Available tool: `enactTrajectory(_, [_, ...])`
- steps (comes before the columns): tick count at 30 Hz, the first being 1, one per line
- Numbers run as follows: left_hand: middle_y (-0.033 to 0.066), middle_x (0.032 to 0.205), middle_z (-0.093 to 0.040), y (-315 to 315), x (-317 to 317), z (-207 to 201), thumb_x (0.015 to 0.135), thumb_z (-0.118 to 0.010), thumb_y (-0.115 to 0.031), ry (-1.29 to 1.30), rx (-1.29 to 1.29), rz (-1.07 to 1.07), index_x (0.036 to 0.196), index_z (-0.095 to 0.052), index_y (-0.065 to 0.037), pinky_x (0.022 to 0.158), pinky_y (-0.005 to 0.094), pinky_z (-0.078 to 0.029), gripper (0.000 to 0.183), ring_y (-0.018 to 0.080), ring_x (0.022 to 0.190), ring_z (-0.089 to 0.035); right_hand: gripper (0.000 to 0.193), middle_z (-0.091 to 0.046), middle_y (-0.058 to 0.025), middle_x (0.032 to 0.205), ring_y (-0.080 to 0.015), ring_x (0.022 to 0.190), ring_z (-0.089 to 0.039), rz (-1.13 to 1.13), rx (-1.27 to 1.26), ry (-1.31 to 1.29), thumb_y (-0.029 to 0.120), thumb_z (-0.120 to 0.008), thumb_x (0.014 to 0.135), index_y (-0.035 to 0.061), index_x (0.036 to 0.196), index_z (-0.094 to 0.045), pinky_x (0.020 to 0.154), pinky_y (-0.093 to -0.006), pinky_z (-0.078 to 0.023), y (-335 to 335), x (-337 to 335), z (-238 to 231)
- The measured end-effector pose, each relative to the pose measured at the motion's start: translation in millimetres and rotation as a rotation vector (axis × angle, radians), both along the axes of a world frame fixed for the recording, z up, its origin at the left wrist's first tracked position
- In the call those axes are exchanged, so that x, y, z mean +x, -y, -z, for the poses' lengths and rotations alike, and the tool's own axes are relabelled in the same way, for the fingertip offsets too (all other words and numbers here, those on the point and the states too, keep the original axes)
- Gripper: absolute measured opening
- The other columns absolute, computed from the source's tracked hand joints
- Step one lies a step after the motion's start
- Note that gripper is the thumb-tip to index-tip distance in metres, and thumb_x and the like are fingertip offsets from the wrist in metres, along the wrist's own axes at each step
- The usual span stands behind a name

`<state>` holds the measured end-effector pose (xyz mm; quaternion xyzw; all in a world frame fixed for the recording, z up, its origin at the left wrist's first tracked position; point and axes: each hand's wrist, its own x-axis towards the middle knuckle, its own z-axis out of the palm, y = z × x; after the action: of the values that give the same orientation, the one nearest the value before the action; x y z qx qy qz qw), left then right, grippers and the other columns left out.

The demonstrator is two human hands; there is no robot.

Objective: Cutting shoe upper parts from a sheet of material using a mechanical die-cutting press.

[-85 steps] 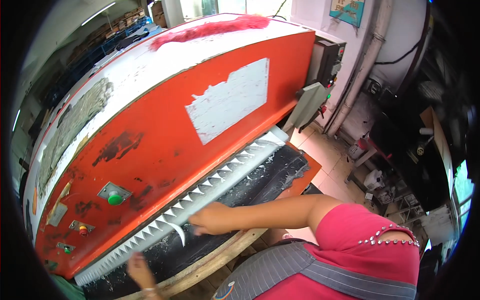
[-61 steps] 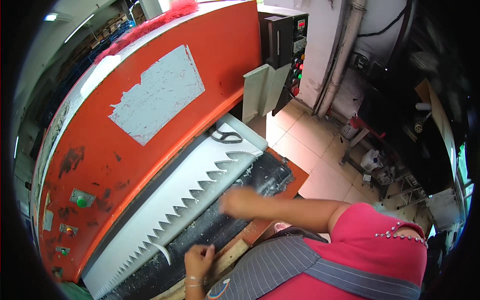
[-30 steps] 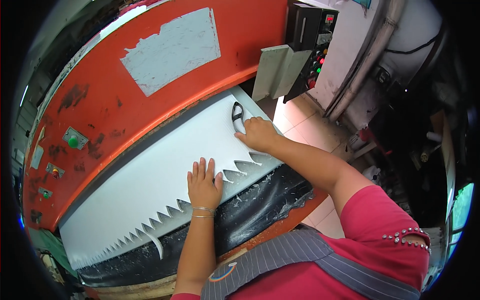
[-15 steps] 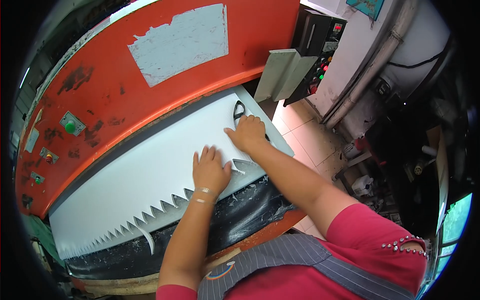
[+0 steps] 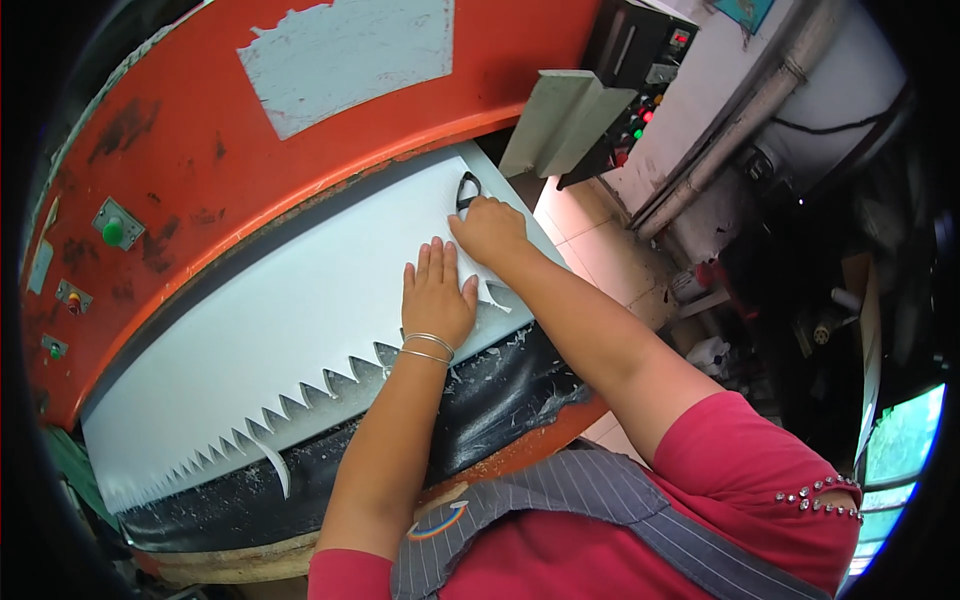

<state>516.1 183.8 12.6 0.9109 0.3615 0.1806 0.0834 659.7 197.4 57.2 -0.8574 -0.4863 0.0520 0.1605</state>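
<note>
A thick white sheet [image 5: 300,290] covers the pale cutting board, its near edge cut into a row of sawtooth notches. My left hand [image 5: 440,300] lies flat on the sheet, fingers stretched out and close together, a bangle at the wrist. Just to its right, my right hand [image 5: 490,232] curls over a black loop-shaped cutting die [image 5: 468,190] near the sheet's right end. Only the far end of the die shows; my hand hides the rest. A thin white offcut strip [image 5: 270,462] hangs from the near edge. Below my right hand, a torn white flap [image 5: 492,298] sticks out.
Over the board's far side stands the orange press head [image 5: 330,170] with a green button [image 5: 113,232]. A black apron strip [image 5: 490,395] with white scraps runs along the near edge. Right of the press are a metal bracket [image 5: 560,125] and a control box [image 5: 640,60].
My left hand has slid right and away from me, and its fingers have come together. My right hand has closed farther over the die. The view has shifted slightly.
</note>
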Motion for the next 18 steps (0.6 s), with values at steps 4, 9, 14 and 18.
enactTrajectory(4, [0.0194,0.145,-0.032,-0.1,-7.6,3.4,0.092,-0.044,-0.035,0.024,0.043,0.0,0.139,-0.034,0.001,0.11,0.0477,-0.02,0.06,0.0323,0.136,-0.028,0.045,-0.064,-0.0176,0.09,-0.0325,0.092,-0.06,-0.101,0.123,0.265,0.044,-0.057,0.082,-0.0006,0.09,-0.063,0.079,-0.0431,-0.05,26.6,-10.0,14.1])
enactTrajectory(9, [0.0206,0.141,-0.037,10.1,-8.6,1.2,0.089,-0.048,-0.036,0.079,0.047,0.013,0.134,-0.04,0.003,0.11,0.0494,-0.02,0.06,0.0323,0.134,-0.031,0.048,-0.063,-0.0169,0.087,-0.0318,0.089,-0.06,-0.196,0.119,0.243,0.046,-0.057,0.083,-0.0015,0.088,-0.063,0.076,-0.0409,-0.05,44.8,5.0,6.7])
enactTrajectory(14, [0.0169,0.141,-0.04,21.0,-2.6,-7.4,0.09,-0.048,-0.034,0.095,0.017,0.119,0.135,-0.041,-0.001,0.108,0.0514,-0.022,0.056,0.0312,0.133,-0.033,0.048,-0.064,-0.0205,0.089,-0.0337,0.088,-0.062,-0.323,0.032,0.217,0.044,-0.056,0.084,-0.0034,0.086,-0.064,0.075,-0.041,-0.051,38.1,19.1,-2.7])
enactTrajectory(18, [0.0144,0.14,-0.042,11.5,-6.2,1.9,0.09,-0.05,-0.034,0.134,0.027,0.124,0.134,-0.043,-0.004,0.108,0.051,-0.023,0.054,0.0304,0.131,-0.037,0.049,-0.065,-0.022,0.085,-0.0351,0.083,-0.063,-0.392,0.023,0.223,0.044,-0.056,0.084,-0.0048,0.085,-0.064,0.072,-0.0424,-0.052,27.3,23.3,-2.1])
